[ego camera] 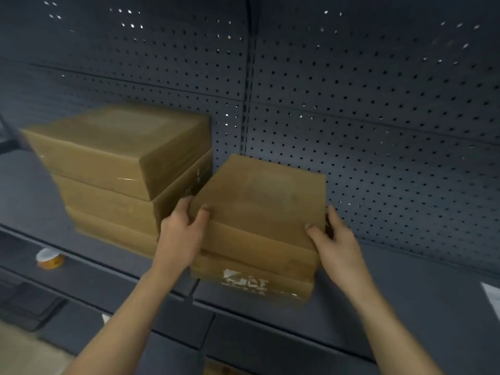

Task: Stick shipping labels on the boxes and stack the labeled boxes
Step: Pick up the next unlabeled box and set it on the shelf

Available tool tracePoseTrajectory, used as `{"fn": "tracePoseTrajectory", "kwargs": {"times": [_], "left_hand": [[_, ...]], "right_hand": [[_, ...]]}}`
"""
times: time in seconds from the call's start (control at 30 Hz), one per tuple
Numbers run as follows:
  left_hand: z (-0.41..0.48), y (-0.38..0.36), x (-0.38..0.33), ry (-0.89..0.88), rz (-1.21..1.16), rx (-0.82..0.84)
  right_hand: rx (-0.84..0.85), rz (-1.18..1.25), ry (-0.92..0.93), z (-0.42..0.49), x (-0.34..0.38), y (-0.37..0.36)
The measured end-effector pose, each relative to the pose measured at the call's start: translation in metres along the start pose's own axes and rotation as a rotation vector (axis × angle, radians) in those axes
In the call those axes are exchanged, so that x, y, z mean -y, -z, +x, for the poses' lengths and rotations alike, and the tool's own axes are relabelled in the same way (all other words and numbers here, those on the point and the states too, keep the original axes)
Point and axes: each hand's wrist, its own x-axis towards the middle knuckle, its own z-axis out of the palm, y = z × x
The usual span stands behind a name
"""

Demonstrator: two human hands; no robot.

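Observation:
A flat brown cardboard box (265,196) lies on top of a short stack on the dark shelf (405,307). My left hand (181,231) grips its near left corner, thumb on top. My right hand (335,239) grips its near right corner, thumb on the lid. The bottom box of this stack (251,280) carries a torn white label remnant on its front. To the left stands a taller stack of three similar boxes (116,169). The picture is blurred.
A roll of yellowish tape (50,258) lies on the shelf at the left. A grey perforated back panel (378,104) rises behind the boxes. A white sheet (492,296) shows at the right edge. A lower shelf ledge (162,328) juts out in front.

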Motion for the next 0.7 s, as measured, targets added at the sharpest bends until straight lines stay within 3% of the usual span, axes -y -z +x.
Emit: {"fn": "tracePoseTrajectory", "kwargs": {"times": [0.13,0.3,0.7], "left_hand": [[-0.005,-0.009,0.001,0.009,-0.077,-0.065],[-0.023,-0.028,-0.013,-0.044,-0.082,-0.026],[-0.100,-0.122,-0.083,-0.099,-0.082,0.050]], "right_hand": [[-0.054,0.074,-0.037,-0.001,-0.005,-0.001],[-0.128,0.157,-0.071,-0.008,-0.008,0.020],[-0.227,0.206,-0.049,-0.037,-0.069,0.153]]}}
